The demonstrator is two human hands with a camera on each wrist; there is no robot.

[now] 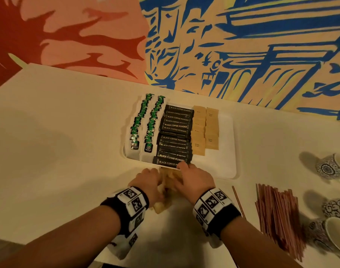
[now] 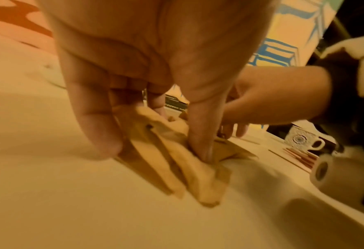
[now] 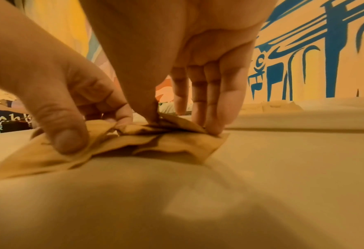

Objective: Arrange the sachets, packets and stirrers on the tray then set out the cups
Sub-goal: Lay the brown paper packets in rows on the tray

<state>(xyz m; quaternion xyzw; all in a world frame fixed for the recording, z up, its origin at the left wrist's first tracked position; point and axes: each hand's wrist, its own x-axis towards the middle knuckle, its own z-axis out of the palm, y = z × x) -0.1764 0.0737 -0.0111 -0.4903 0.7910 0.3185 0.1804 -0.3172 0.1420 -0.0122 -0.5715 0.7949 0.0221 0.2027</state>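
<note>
A loose heap of brown sugar sachets [image 1: 160,207] lies on the table just in front of the white tray [image 1: 224,159]. My left hand [image 1: 149,180] and right hand [image 1: 190,176] close in on it from both sides. In the left wrist view my left hand [image 2: 155,143] pinches the brown sachets [image 2: 198,182] between thumb and fingers. In the right wrist view my right hand [image 3: 181,124] pinches the same sachets [image 3: 176,144] with thumb and fingertips. The tray holds rows of green tea bags [image 1: 146,122], black coffee powder packets [image 1: 175,136] and brown sugar sachets [image 1: 204,130].
A bundle of red-brown stirrers [image 1: 277,213] lies right of my right wrist, with one stray stirrer [image 1: 237,202] nearer. Three patterned cups [image 1: 331,167] [image 1: 337,207] [image 1: 329,238] lie at the table's right edge. A painted wall stands behind the table.
</note>
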